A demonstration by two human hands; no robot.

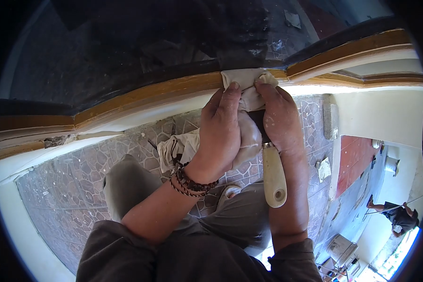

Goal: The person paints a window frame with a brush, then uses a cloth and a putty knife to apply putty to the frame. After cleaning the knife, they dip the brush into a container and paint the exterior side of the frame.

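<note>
My left hand (223,134) and my right hand (283,117) pinch a folded whitish cloth (242,77) between thumbs and fingers. The cloth rests at the brown wooden window frame (173,88), just below the dark glass. More of the cloth bunches under my left palm. Against my right palm sits a putty knife (274,181), its cream handle pointing down toward my lap and its dark blade running up between my hands. The blade's far end is hidden behind the cloth and fingers.
Dark reflective glass (141,47) spans the top. A pale crumpled cloth (185,149) lies on the stone-patterned floor (79,188). A paper scrap (323,169) lies at right. Farther off are a person (399,216) holding a pole and a bucket-like container (341,249).
</note>
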